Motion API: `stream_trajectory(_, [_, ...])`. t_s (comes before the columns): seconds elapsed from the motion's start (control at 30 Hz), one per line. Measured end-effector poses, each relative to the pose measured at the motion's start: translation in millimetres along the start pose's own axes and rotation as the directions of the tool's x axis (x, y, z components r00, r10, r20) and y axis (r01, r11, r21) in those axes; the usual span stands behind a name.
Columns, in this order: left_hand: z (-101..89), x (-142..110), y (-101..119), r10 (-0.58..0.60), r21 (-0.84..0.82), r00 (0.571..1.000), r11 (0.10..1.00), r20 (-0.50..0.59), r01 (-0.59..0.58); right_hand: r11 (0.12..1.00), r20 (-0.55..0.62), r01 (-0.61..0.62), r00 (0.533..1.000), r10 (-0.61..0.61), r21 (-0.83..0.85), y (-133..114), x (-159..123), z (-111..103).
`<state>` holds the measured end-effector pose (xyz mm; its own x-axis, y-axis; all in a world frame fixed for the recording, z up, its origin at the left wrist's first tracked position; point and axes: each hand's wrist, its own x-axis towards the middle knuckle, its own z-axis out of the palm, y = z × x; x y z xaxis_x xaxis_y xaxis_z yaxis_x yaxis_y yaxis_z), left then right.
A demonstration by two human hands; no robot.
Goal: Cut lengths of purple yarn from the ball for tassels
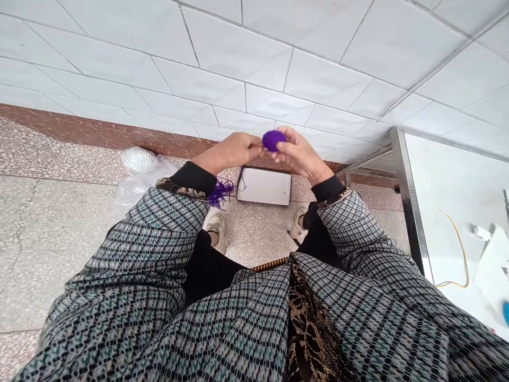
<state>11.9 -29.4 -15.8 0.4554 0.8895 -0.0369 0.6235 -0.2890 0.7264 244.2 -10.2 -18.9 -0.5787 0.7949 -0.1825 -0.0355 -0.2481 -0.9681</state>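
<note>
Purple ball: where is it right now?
In the head view, the purple ball is in the right hand, beside the fingertips of the left hand, higher in the picture than the shallow box.

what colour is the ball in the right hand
The ball in the right hand is deep purple, seen best in the head view.

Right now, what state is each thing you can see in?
Purple ball: wound, held in the right hand
Left hand: fingers closed, beside the ball
Purple strands: loose, tangled
Shallow box: open, on the floor
White ball: wound
Plastic bag: crumpled
Yellow cord: curved, uncoiled
Shoes: worn
</note>
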Motion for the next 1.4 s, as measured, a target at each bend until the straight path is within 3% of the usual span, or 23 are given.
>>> stream_trajectory(0.1, [14.0,-0.5,16.9,-0.036,0.008,0.985,0.999,0.168,0.035,0.994,-0.214,0.064,0.973,-0.082,-0.087,2.2,4.4,-2.7])
stream_trajectory(0.17, [15.9,-2.6,28.3,0.013,0.012,0.969,1.0,0.248,-0.016,0.976,-0.308,-0.004,0.949,-0.066,-0.22,4.1,6.1,-3.1])
stream_trajectory(0.23, [10.5,-4.9,34.6,0.05,0.016,0.97,0.998,0.238,-0.055,0.928,-0.33,-0.117,0.944,-0.007,-0.355,4.4,4.7,-1.7])
stream_trajectory(0.33, [-5.6,-6.8,30.4,0.047,0.056,0.994,0.997,0.096,-0.052,0.859,-0.159,-0.233,0.971,0.179,-0.455,0.1,-2.8,3.1])
stream_trajectory(0.4, [-15.1,-6.4,20.5,0.031,0.075,0.999,0.997,0.009,-0.032,0.883,0.013,-0.25,0.961,0.278,-0.397,-3.2,-8.4,6.1])
stream_trajectory(0.5, [-20.0,-4.0,2.8,-0.002,0.055,0.999,0.998,-0.048,0.005,0.956,0.178,-0.232,0.948,0.263,-0.181,-3.2,-12.1,6.8])
stream_trajectory(0.6, [-15.3,-0.8,-8.7,-0.012,0.023,0.997,1.0,-0.073,0.014,0.984,0.21,-0.176,0.962,0.173,-0.006,1.3,-9.6,4.2])
stream_trajectory(0.67, [-11.0,0.9,-10.1,-0.005,-0.001,0.998,1.0,-0.062,0.005,0.99,0.149,-0.123,0.983,0.112,0.068,2.3,-7.0,3.4])
stream_trajectory(0.77, [-5.9,1.9,-3.2,-0.004,-0.025,1.0,1.0,-0.013,0.004,0.995,-0.054,-0.007,0.998,0.012,0.097,-2.0,-4.5,5.2])
stream_trajectory(0.87, [-0.4,1.0,10.2,0.007,-0.022,0.994,1.0,0.108,-0.004,0.997,-0.285,0.071,0.956,-0.069,-0.003,-7.6,-2.3,6.9])
stream_trajectory(0.97, [2.7,-1.8,22.5,0.052,-0.016,0.968,0.999,0.245,-0.05,0.983,-0.388,-0.007,0.919,-0.067,-0.185,-8.3,-0.5,4.5])
stream_trajectory(1.03, [-0.5,-4.7,26.1,0.067,-0.004,0.965,0.998,0.253,-0.068,0.936,-0.351,-0.112,0.936,-0.013,-0.334,-6.4,-1.4,1.9])
stream_trajectory(1.13, [-13.9,-8.3,21.4,0.046,0.024,0.988,0.998,0.147,-0.05,0.867,-0.104,-0.204,0.979,0.176,-0.454,-3.0,-6.3,-1.0])
stream_trajectory(1.2, [-23.3,-8.7,13.7,0.018,0.043,0.997,0.999,0.073,-0.022,0.904,0.134,-0.188,0.957,0.256,-0.384,-1.0,-9.9,-2.3])
stream_trajectory(1.27, [-27.6,-7.0,6.1,-0.026,0.066,0.999,0.998,0.024,0.025,0.964,0.305,-0.138,0.93,0.205,-0.228,0.6,-11.8,-4.2])
stream_trajectory(1.33, [-24.5,-4.2,2.5,-0.068,0.084,0.998,0.994,-0.001,0.068,0.995,0.305,-0.057,0.949,0.08,-0.084,1.5,-10.8,-6.4])
stream_trajectory(1.4, [-15.2,-1.8,5.2,-0.061,0.076,0.998,0.995,0.033,0.058,0.998,0.133,0.05,0.99,-0.046,-0.03,1.8,-7.0,-8.4])
